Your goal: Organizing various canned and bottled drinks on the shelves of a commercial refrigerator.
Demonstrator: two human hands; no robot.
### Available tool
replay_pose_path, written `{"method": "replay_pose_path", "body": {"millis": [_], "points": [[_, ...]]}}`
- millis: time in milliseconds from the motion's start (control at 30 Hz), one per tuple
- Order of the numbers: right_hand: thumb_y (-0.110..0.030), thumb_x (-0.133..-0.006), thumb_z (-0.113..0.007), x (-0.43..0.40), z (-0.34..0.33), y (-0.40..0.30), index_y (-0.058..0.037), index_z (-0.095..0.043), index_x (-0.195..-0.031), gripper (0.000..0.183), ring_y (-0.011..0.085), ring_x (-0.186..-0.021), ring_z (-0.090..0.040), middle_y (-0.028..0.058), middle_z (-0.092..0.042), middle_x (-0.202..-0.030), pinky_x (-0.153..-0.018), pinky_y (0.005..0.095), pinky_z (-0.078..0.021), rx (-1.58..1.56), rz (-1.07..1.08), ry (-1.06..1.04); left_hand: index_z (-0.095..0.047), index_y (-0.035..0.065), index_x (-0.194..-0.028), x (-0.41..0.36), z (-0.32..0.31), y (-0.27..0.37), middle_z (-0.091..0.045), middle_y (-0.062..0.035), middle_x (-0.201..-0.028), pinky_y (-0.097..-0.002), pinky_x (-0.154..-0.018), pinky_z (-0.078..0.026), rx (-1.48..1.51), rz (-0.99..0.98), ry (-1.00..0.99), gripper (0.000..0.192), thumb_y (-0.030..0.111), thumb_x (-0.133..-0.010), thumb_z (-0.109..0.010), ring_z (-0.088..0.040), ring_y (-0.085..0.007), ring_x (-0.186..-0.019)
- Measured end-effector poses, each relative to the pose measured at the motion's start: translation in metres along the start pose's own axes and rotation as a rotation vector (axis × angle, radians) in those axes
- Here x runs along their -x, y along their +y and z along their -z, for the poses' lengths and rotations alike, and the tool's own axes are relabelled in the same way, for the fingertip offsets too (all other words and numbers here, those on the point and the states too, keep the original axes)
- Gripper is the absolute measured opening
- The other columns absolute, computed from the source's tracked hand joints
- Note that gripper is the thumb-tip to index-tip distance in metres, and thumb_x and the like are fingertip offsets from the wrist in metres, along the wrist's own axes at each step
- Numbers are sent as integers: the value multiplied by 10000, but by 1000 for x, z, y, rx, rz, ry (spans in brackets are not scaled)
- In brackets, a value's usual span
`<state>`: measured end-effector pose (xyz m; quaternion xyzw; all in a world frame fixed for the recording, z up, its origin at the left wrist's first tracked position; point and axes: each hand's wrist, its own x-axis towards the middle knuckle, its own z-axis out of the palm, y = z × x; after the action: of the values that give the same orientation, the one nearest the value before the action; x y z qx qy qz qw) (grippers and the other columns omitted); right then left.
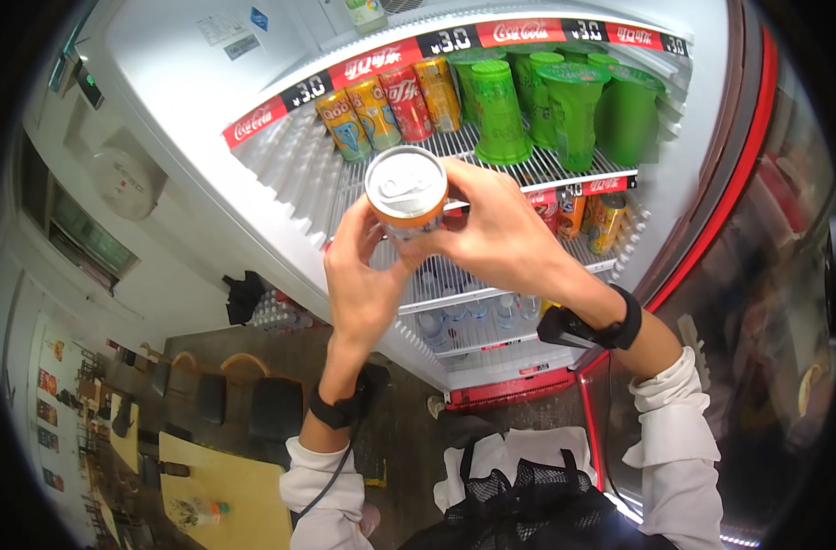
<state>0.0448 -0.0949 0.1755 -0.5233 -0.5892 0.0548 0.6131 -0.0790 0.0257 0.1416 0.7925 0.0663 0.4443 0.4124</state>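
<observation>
Both my hands grip one drink can [405, 189], which has a silver top with its pull tab flat and an orange band below the rim. My left hand [363, 275] wraps its near left side, and my right hand [493, 220] holds it from the right. The can is in front of an upper wire shelf [445, 148] of an open drinks fridge. On that shelf stand two orange Qoo cans [346, 127], a red Coca-Cola can [405, 103], a yellow-orange can [437, 93] and several green plastic cups [500, 113], one upside down.
Lower shelves hold more cans [607, 223] and clear bottles [478, 309]. The fridge's glass door [734, 385] stands open at the right. At the lower left are a pale table [218, 467] with a bottle [205, 512] on it and dark chairs [273, 405].
</observation>
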Motion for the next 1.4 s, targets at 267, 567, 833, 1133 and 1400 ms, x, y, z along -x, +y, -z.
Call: {"method": "replay_pose_path", "body": {"millis": [267,567,833,1133,1400], "points": [[24,-710,-640,88,8,0,28,-556,-1138,437,355,-877,-617,222,-633,-986,-769,368,-483,-86,-109,-49,-492,-39,-1258,97,-40,-5,-567,-132,-1160,-359,-949,-488,-48,136,-6,662,5,-681,-813,-590,-237,-1090],[-46,-702,-701,132,9,74,26,-561,-1115,441,339,-831,-638,204,-659,-937,-716,376,-486,60,-401,-36,-478,-70,-1279,127,-92,-83,-585,-182,-1173,-374,-936,-494,31,285,-123,623,4,-725,-756,-604,-267,-1084],[-100,-669,-757,132,17,112,34,-560,-1122,511,363,-866,-648,211,-663,-965,-731,392,-503,122,-487,36,-470,-74,-1293,108,-117,-106,-600,-191,-1168,-374,-948,-490,52,312,-200,622,-7,-733,-734,-606,-261,-1091],[-152,-655,-794,120,26,142,30,-591,-1094,517,296,-871,-660,188,-675,-931,-736,367,-497,200,-500,143,-526,-53,-1191,79,-132,-128,-632,-157,-1116,-335,-919,-487,120,313,-235,466,-22,-760,-700,-605,-218,-1080],[-208,-633,-820,100,34,154,79,-608,-1003,515,365,-864,-654,243,-663,-904,-743,395,-492,338,-639,129,-522,-53,-1228,61,-143,-158,-575,-187,-1187,-352,-877,-517,3,335,-249,570,46,-724,-768,-618,-267,-1043]]}}
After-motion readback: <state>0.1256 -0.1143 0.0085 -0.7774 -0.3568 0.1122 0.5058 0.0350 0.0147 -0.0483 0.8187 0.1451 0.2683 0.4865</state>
